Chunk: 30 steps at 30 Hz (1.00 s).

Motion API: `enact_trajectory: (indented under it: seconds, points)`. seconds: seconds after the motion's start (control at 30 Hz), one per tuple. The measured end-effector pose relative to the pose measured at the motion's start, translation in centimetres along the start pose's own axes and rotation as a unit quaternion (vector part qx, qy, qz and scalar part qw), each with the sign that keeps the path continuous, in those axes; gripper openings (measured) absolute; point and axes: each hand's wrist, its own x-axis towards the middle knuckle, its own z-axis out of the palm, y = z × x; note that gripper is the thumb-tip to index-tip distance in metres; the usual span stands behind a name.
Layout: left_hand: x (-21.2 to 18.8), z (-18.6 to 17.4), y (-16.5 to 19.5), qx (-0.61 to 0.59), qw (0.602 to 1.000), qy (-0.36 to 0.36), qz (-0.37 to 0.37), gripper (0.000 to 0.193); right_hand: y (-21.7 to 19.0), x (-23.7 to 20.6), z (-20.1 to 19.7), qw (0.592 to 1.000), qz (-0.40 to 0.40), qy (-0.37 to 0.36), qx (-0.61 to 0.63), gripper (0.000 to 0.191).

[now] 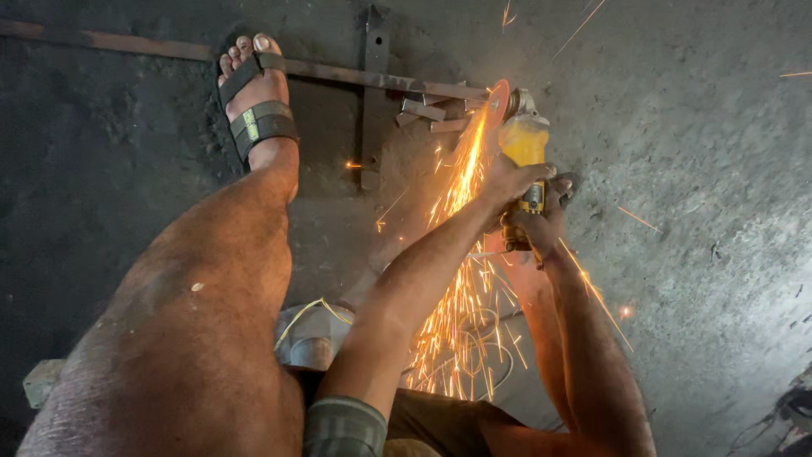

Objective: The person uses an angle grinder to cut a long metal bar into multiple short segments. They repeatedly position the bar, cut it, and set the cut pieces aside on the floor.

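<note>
On the floor: your foot (pixel 256 101) pins a metal bar (pixel 355 76).
Hands: your left hand (pixel 512 179) and right hand (pixel 541 227) both grip the yellow grinder (pixel 523 140).
Disc (pixel 496 106): throwing sparks.

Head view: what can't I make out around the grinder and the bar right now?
- Where the disc meets the long metal bar: hidden by spark glare.
- Right hand grip on the yellow grinder: mostly behind the left hand.
- Short cut pieces: too small and dark to count.
- Pale object under the knee: covered by leg and forearm.
</note>
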Motion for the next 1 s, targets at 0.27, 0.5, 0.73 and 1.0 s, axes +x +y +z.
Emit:
enact_trajectory:
  seconds: [0.27, 0.5, 0.73, 1.0]
  points:
    - [1.2, 0.0, 1.4, 0.035, 0.999, 0.017, -0.014, 0.031, -3.3, 0.6, 0.5, 0.999, -0.03, -0.035, 0.029, 0.058]
    - [1.2, -0.2, 2.5, 0.101, 0.985, 0.043, -0.134, 0.036, -2.6, 0.8, 0.4, 0.994, -0.083, -0.046, 0.047, 0.057]
    - [0.5, -0.4, 0.2, 0.088, 0.99, 0.019, -0.104, 0.04, 0.0, 0.5, -0.1, 0.999, -0.026, -0.021, 0.001, 0.061]
    - [0.9, 0.2, 1.5, 0.053, 0.993, 0.067, -0.076, 0.039, -2.2, 0.6, 0.4, 0.999, -0.009, -0.024, 0.044, 0.067]
